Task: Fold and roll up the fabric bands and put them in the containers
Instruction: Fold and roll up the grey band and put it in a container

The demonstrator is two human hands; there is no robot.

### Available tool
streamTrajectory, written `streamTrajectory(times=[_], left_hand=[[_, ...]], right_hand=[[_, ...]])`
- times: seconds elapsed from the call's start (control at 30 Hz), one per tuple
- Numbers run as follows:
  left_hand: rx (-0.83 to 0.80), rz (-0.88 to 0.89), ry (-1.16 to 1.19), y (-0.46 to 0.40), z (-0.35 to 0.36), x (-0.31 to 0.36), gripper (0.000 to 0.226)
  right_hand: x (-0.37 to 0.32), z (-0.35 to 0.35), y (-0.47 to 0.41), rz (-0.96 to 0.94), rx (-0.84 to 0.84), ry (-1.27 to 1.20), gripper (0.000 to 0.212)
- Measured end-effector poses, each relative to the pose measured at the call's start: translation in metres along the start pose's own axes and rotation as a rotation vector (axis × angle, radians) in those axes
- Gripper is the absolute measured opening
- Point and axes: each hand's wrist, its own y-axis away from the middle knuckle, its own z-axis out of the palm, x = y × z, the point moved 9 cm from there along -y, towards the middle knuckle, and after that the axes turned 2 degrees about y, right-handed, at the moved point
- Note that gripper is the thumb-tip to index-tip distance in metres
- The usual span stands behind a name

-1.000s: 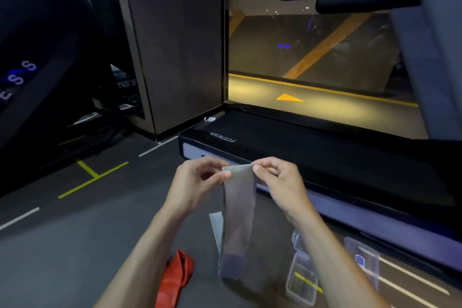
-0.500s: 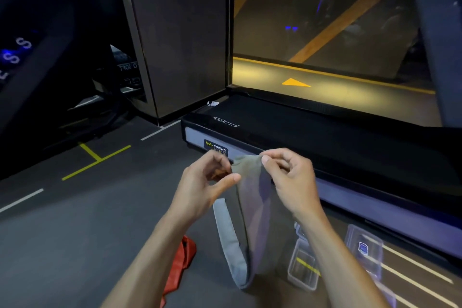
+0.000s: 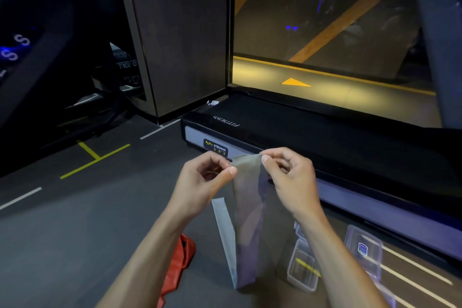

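Note:
A grey fabric band (image 3: 246, 220) hangs doubled over in front of me, its lower fold near the floor. My left hand (image 3: 205, 180) pinches its top left corner between thumb and fingers. My right hand (image 3: 287, 177) pinches the top right corner. A red fabric band (image 3: 178, 265) lies crumpled on the floor under my left forearm. A clear plastic container (image 3: 302, 270) sits on the floor at the right, partly behind my right forearm, with a clear lid (image 3: 363, 252) lying beside it.
A black treadmill deck (image 3: 300, 132) runs across just beyond my hands. A dark pillar (image 3: 180, 37) stands at the back left, with dark gym machines (image 3: 50, 57) further left. The grey floor (image 3: 75, 220) has yellow and white lines.
The grey band first opened into a wider loop, then hangs straighter and lower now. Both hands keep their pinch on its top edge. The view has tilted downward.

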Motion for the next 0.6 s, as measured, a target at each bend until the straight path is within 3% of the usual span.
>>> streamTrajectory(times=[0.33,0.6], left_hand=[[-0.055,0.005,0.059,-0.0037,0.0078,-0.0001,0.018],[0.009,0.057,0.049,-0.0049,0.0049,0.0061,0.015]], right_hand=[[0.0031,-0.0010,-0.0009,0.019,-0.012,-0.034,0.013],[0.0057,0.0005,-0.0015,0.041,-0.019,-0.054,0.012]])
